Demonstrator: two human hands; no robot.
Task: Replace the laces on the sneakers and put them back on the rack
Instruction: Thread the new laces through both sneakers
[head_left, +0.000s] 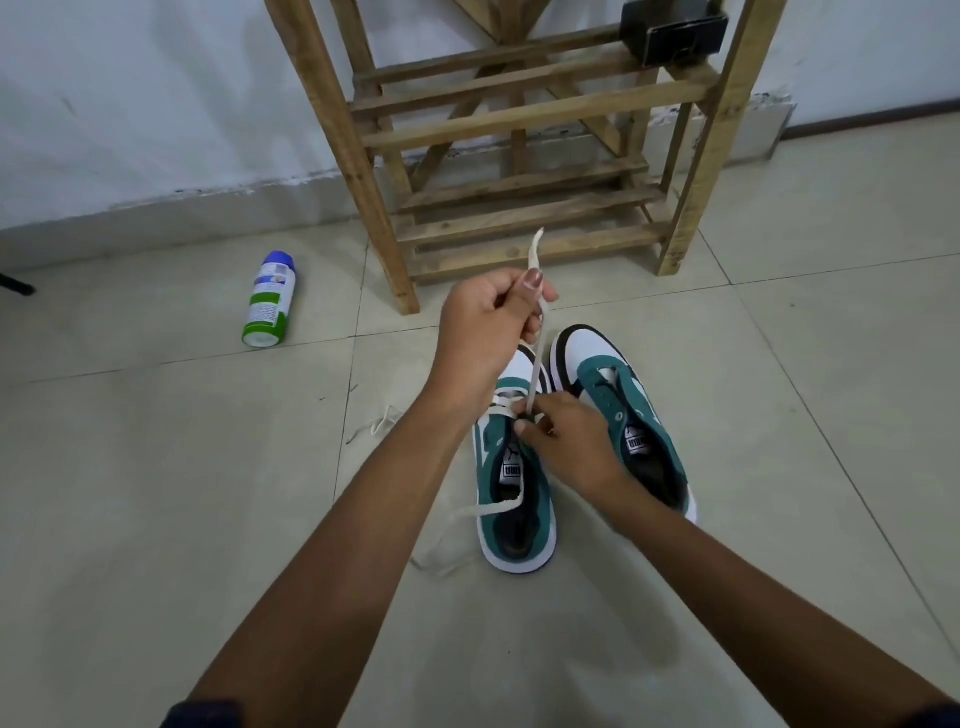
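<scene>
Two green, white and black sneakers stand side by side on the tiled floor. The left sneaker (519, 499) carries a cream lace (535, 364) through its front eyelets; the right sneaker (628, 410) has no lace. My left hand (488, 332) is raised above the left shoe's toe and pinches the lace, pulling it up taut, its tip sticking out above my fingers. My right hand (566, 441) rests on the left sneaker's tongue and pinches the lace at the eyelets. The lace's other end trails over the shoe's collar onto the floor at the left.
A wooden slatted shoe rack (519, 156) stands just beyond the sneakers against the white wall, with a black box (675, 36) on an upper shelf. A spray can (270, 301) with a blue cap lies on the floor to the left. Another bit of lace (379, 423) lies left of the shoes.
</scene>
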